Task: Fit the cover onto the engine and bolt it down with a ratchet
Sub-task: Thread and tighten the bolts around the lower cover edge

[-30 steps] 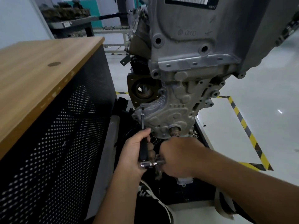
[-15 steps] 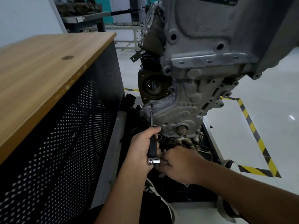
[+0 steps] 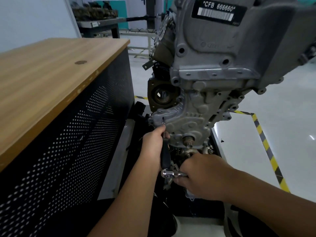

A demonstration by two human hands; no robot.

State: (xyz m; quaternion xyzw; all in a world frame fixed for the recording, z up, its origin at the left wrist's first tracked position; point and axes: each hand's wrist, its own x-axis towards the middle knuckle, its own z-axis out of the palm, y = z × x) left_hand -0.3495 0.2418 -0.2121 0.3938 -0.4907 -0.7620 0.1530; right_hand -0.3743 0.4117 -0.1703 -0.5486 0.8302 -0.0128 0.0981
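Note:
A grey cast cover (image 3: 186, 120) sits against the front of the upright engine (image 3: 222, 48). My left hand (image 3: 153, 144) grips the black extension (image 3: 165, 155), whose thin metal shaft points up to a bolt on the cover's lower left edge. A chrome ratchet (image 3: 168, 173) sits on the extension's lower end. My right hand (image 3: 201, 175) is closed around the ratchet's handle, to the right of its head. A crank stub (image 3: 188, 139) pokes out of the cover just above my right hand.
A wooden-topped cabinet (image 3: 51, 79) with black perforated sides stands close on the left. Yellow-black floor tape (image 3: 266, 147) runs along the right. A workbench with parts (image 3: 97, 23) stands at the far back. The engine's dark stand base (image 3: 196, 207) lies below my hands.
The view has shifted upward and nearer, showing the engine's label. My right hand has swung the ratchet handle back out to the right; my left hand keeps the extension on the same bolt.

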